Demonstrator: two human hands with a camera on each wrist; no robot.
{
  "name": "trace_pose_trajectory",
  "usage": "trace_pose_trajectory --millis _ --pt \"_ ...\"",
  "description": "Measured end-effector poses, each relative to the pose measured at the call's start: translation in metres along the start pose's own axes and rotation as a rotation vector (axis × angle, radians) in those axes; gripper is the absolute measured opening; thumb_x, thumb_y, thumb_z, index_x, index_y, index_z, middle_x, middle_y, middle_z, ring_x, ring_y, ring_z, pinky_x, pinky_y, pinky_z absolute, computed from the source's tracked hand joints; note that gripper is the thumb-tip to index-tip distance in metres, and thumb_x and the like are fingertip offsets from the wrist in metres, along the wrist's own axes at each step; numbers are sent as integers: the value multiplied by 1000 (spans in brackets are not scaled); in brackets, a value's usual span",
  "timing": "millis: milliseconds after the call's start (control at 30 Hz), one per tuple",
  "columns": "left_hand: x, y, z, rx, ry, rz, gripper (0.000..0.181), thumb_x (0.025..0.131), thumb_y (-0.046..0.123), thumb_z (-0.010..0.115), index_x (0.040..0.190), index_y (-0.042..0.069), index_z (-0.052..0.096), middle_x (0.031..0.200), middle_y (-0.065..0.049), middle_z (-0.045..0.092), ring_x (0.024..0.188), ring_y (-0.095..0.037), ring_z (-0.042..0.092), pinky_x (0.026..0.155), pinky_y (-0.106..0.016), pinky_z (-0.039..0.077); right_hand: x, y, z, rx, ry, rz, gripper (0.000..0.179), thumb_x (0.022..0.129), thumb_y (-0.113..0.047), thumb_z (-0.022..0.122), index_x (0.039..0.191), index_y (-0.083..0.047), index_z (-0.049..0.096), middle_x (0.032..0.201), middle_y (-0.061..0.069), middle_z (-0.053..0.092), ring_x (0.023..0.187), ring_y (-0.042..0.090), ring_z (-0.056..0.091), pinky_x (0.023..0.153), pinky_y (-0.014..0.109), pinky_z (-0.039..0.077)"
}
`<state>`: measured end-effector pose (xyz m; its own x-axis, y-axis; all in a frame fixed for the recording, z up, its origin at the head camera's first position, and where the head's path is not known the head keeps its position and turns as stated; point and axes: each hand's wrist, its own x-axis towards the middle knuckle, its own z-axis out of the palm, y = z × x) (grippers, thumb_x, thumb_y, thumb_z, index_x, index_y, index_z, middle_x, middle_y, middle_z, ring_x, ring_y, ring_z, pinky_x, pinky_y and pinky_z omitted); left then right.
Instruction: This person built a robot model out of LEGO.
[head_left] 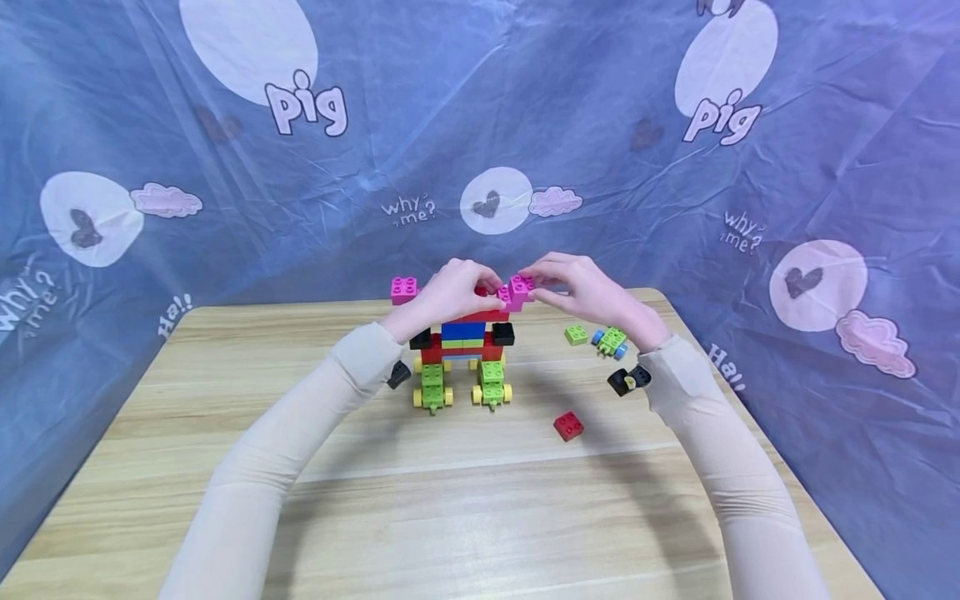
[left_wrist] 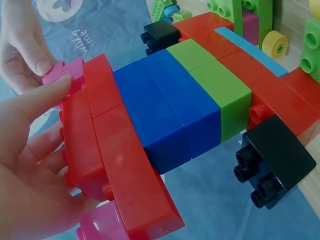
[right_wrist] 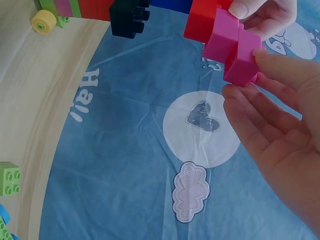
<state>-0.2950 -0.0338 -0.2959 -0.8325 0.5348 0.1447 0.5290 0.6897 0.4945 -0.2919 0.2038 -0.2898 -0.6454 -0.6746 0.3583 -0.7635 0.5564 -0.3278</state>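
A toy-brick figure (head_left: 462, 332) stands on the table, with blue and green bricks in its middle and red bricks above and below. At its red top, my left hand (head_left: 455, 293) grips the bricks; in the left wrist view the thumb lies on a pink brick (left_wrist: 75, 70) and the fingers curl behind the red bricks (left_wrist: 107, 115). My right hand (head_left: 576, 285) pinches an outer pink brick (right_wrist: 244, 57) between thumb and fingers. That brick touches the inner pink brick (right_wrist: 223, 36) at the figure's right end. Another pink brick (head_left: 403, 290) sits at the left end.
Right of the figure lie a green brick (head_left: 576, 335), a green wheeled piece (head_left: 611, 342) with blue wheels, black bricks (head_left: 628, 381) and a red brick (head_left: 568, 426). A black brick (head_left: 399, 374) lies at the left. Blue printed cloth (head_left: 420, 150) hangs behind the table.
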Motion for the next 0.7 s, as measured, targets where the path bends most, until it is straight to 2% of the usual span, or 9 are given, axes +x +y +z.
trace_pose_trajectory --millis 233,433,700 --pt "-2 -1 1 19 2 15 38 90 31 73 122 10 70 118 -8 74 108 -21 68 96 -33 57 -3 2 2 -4 14 17 33 93 -14 69 125 -5 67 116 10 70 99 20 70 87 40 60" --pt "-2 -1 1 30 10 23 38 90 31 73 122 10 70 118 -8 74 108 -21 68 95 -33 58 -6 4 4 23 28 26 33 93 -13 68 125 -5 66 118 11 69 101 22 70 88 44 59" --pt "-3 0 1 26 10 21 39 90 32 73 122 10 70 119 -7 73 110 -21 68 97 -34 57 -12 4 4 17 68 -14 35 92 -10 69 127 -4 65 119 12 68 100 24 70 88 41 59"
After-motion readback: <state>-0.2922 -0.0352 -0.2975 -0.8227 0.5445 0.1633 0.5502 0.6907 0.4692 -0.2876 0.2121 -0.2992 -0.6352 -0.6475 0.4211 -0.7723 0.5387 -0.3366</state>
